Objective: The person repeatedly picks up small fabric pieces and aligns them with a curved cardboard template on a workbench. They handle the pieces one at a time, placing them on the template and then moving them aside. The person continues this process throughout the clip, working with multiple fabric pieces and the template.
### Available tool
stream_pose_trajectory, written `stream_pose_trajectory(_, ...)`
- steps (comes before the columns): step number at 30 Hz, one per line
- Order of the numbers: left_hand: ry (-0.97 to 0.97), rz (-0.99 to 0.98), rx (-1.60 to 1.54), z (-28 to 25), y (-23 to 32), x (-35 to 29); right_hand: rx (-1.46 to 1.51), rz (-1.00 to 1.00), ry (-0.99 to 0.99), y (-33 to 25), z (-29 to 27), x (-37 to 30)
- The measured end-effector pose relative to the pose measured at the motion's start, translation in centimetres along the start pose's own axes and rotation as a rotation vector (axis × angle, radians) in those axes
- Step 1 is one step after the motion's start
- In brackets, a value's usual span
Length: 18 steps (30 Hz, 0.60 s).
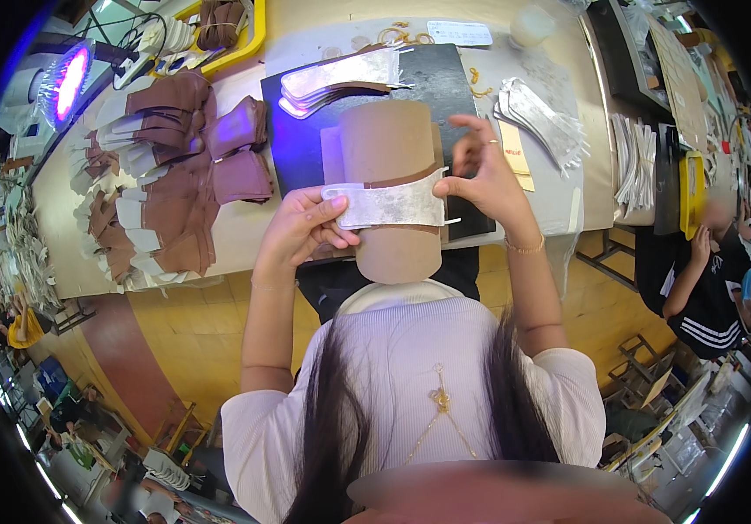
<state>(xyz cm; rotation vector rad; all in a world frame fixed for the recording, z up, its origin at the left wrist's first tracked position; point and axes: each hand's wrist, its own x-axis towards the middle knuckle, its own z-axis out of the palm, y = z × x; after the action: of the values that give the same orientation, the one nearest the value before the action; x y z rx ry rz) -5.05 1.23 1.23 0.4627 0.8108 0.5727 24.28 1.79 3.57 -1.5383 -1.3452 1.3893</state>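
Observation:
A tan leather-like piece, curved like a tube, is held up over the black mat. Across its front lies a white silvery strip. My left hand pinches the strip's left end against the tan piece. My right hand holds the strip's right end, fingers curled at the piece's right edge. Both hands hover just above the table edge, in front of my chest.
A stack of white strips lies on the mat's far left. Piles of brown and white cut pieces cover the table's left. Silvery pieces lie right. A purple lamp glows far left. Another person sits right.

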Motion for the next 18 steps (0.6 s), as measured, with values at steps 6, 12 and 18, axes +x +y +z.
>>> stream_pose_trajectory(6, 0.065, 0.057, 0.188, 0.8, 0.4, -1.7, -0.626, -0.966, -0.079, -5.0, 4.5, -3.6)
stream_pose_trajectory(12, 0.07, 0.09, 0.221, -0.7, -0.6, -0.7, -0.773, -0.877, -0.254, -4.1, 8.1, -3.8)
stream_pose_trajectory(18, -0.082, 0.017, 0.063, -1.5, -0.7, 0.0, -0.494, -0.831, -0.175, 0.2, 5.3, -4.1)
